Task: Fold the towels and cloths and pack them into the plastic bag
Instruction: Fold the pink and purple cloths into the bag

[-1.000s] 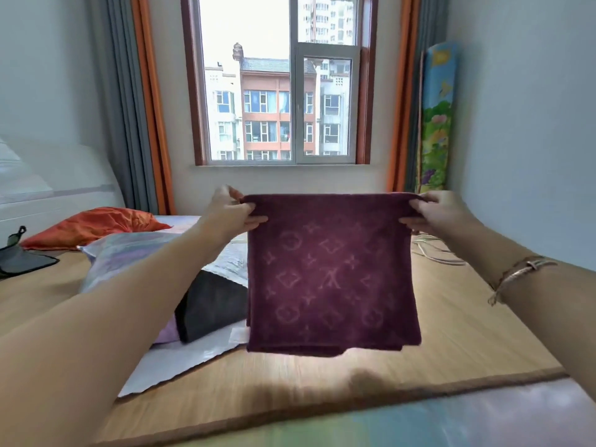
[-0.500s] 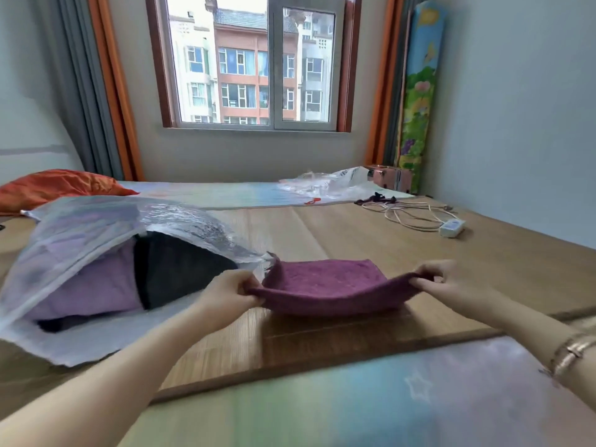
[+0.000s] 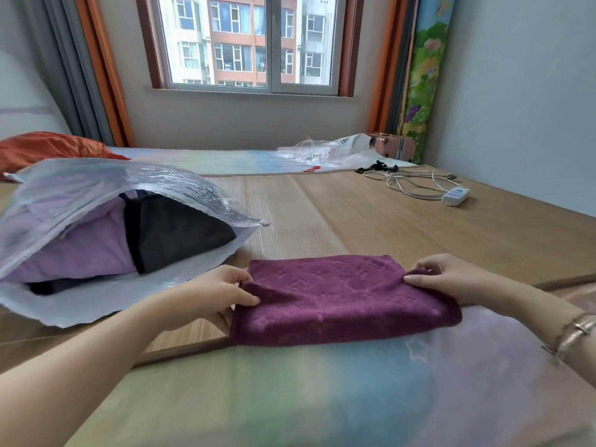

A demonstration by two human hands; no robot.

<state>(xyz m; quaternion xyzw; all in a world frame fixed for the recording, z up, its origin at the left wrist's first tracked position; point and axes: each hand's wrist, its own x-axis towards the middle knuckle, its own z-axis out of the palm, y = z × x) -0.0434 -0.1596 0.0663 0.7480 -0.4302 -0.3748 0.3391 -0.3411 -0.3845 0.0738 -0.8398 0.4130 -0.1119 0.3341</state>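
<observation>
The purple towel (image 3: pixel 345 300) lies folded on the bed, straddling the edge where the bamboo mat (image 3: pixel 371 217) meets the pastel sheet (image 3: pixel 290 398). The left hand (image 3: pixel 214 293) pinches the towel's left end, thumb on top and fingers (image 3: pixel 240 279) curled at the upper corner. The right hand (image 3: pixel 451 279) pinches the towel's right end, its fingers clasping a raised fold of cloth.

Just left of the towel, the plastic bag (image 3: pixel 106 188) lies open with its mouth toward the towel; inside it are a lilac cloth (image 3: pixel 84 250) and a dark cloth (image 3: pixel 180 230) side by side. Well behind the towel, near the far wall, lie a second crumpled clear bag (image 3: pixel 325 151), a coiled white cable (image 3: pixel 416 185) with its small white box (image 3: pixel 455 195), and a pink case (image 3: pixel 395 146). An orange pillow (image 3: pixel 48 148) sits behind the plastic bag.
</observation>
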